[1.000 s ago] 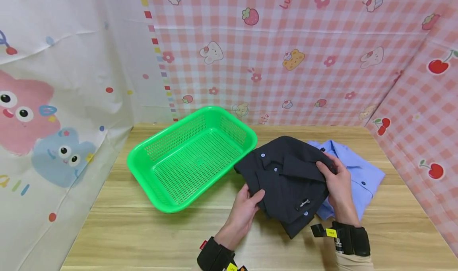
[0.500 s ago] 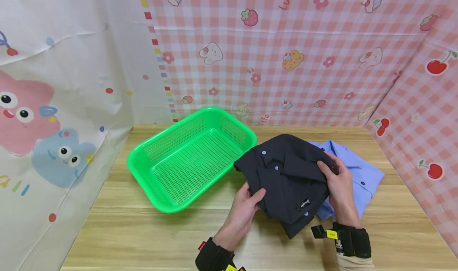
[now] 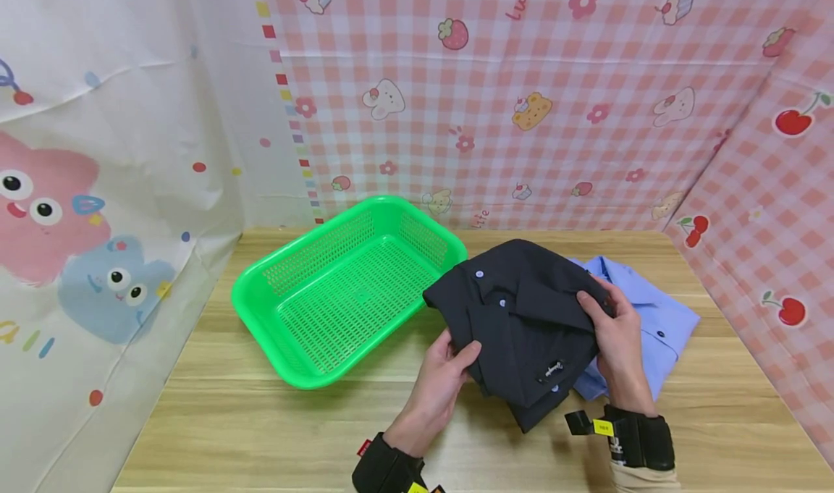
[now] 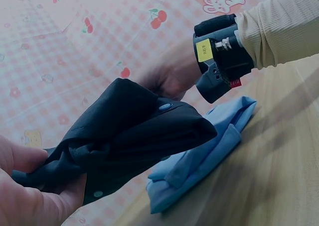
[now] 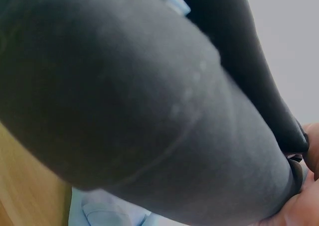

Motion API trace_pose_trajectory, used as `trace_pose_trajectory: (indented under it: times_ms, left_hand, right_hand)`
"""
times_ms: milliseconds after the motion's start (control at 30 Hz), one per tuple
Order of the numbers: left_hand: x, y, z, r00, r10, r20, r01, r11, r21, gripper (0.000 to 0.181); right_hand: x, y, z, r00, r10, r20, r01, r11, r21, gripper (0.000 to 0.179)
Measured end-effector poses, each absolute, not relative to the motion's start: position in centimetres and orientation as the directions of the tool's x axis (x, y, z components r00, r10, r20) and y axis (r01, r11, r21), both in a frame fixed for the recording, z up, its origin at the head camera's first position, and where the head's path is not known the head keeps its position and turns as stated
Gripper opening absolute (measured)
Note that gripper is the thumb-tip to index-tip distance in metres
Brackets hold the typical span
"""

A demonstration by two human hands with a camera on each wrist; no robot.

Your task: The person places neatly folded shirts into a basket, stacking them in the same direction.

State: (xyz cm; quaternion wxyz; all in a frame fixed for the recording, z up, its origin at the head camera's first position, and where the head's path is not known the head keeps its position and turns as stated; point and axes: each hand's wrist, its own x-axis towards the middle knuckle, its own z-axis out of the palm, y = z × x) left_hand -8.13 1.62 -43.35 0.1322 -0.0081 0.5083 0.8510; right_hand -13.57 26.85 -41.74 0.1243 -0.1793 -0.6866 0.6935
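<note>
A folded black shirt [image 3: 521, 326] with pale blue buttons and a small label is held up off the table between both hands. My left hand [image 3: 439, 384] grips its left edge, thumb on top and fingers underneath. At the opposite edge my right hand [image 3: 615, 337] pinches the cloth, its thumb on the upper side. The left wrist view shows the black shirt [image 4: 119, 136] from its end, layers stacked thick. Partly behind it, a folded light blue shirt [image 3: 658, 319] with dark buttons lies on the table. Black cloth fills most of the right wrist view.
A green plastic basket [image 3: 348, 366] with perforated walls stands to the left on the wooden table [image 3: 274, 435], nothing inside it. Patterned cloth walls [image 3: 495, 59] rise behind the table and along both sides.
The black shirt has shifted very slightly up and left in the head view, with both hands keeping their hold. The basket and blue shirt have stayed put.
</note>
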Motion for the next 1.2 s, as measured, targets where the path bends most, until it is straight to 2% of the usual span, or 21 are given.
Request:
trace_pose_trajectory:
  times_ms: [467,1200]
  left_hand:
    - [-8.1,0.8,-42.3,-0.968,0.219,-0.119,-0.208,-0.445,0.871,0.052]
    - [-8.3,-0.7,-41.4,-0.978,0.189,-0.084,-0.155,-0.402,0.902,0.051]
  right_hand:
    - [-13.4,26.1,-41.0,-0.91,0.41,-0.056,0.009,-0.116,-0.993,0.042]
    - [-13.5,24.4,-40.3,-0.912,0.409,-0.016,-0.04,-0.126,-0.991,0.039]
